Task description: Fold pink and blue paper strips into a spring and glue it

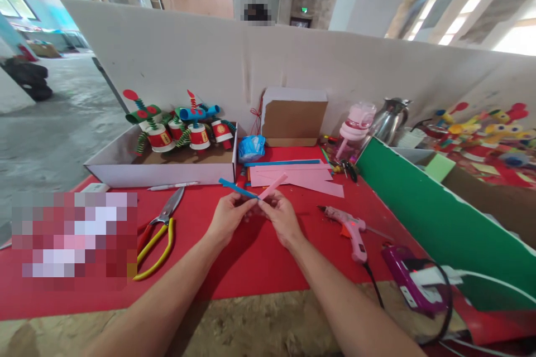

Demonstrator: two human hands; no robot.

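My left hand [228, 216] pinches a thin blue paper strip [235, 188] that points up and to the left. A pink paper strip [274, 184] slants up to the right from the pinched fingers of my right hand [281, 215]. The two strips meet at my fingertips above the red table covering [251, 256]. Both hands are closed on their strips, held close together in the middle of the table.
Yellow-handled scissors [161, 228] lie left of my hands, a pink glue gun [352, 230] to the right. Pink and blue paper sheets [293, 174] lie behind. A white box [163, 164] holds paper-cup figures. A green board [439, 217], a purple device [408, 279], a bottle and a kettle stand right.
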